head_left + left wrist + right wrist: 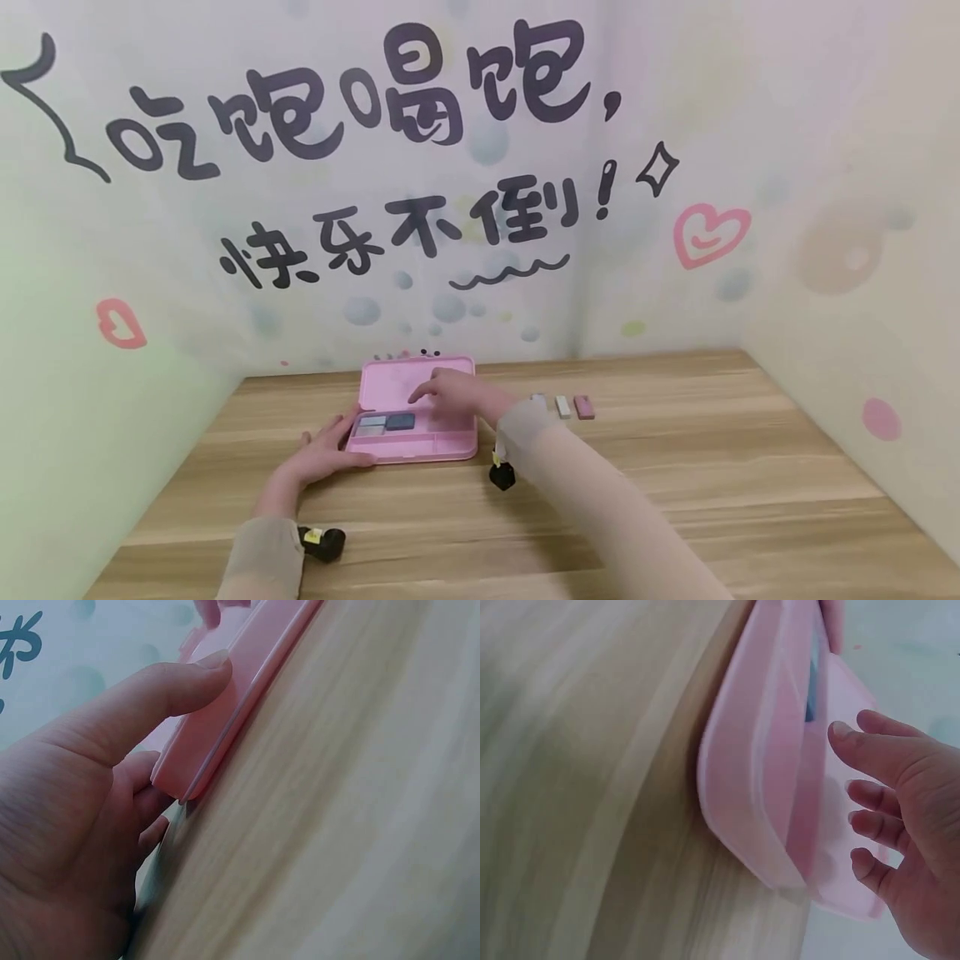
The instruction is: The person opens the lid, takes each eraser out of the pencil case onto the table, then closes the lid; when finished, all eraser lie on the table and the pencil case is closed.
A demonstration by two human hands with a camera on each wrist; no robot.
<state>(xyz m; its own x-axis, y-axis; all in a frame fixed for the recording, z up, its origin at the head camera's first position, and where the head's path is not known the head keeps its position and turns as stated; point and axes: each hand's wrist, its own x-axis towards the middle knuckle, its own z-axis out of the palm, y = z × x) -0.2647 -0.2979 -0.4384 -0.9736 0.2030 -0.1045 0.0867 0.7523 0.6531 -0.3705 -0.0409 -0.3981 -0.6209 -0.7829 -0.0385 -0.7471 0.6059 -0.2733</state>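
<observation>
Pink plastic hinged case (456, 443) lies on the wood-grain counter (600, 517), lid swung back so its compartments face up. The left hand (322, 457) grips its left end between thumb and fingers, probably to steady it. Inside, a dark blue rectangular block (400, 422) sits beside paler blocks (372, 421). Above the case, the right hand (453, 393) holds nothing, fingers loosely bent and spread. A white rectangular block (562, 407) and a dull-pink rectangular block (584, 407) lie apart, to the right.
</observation>
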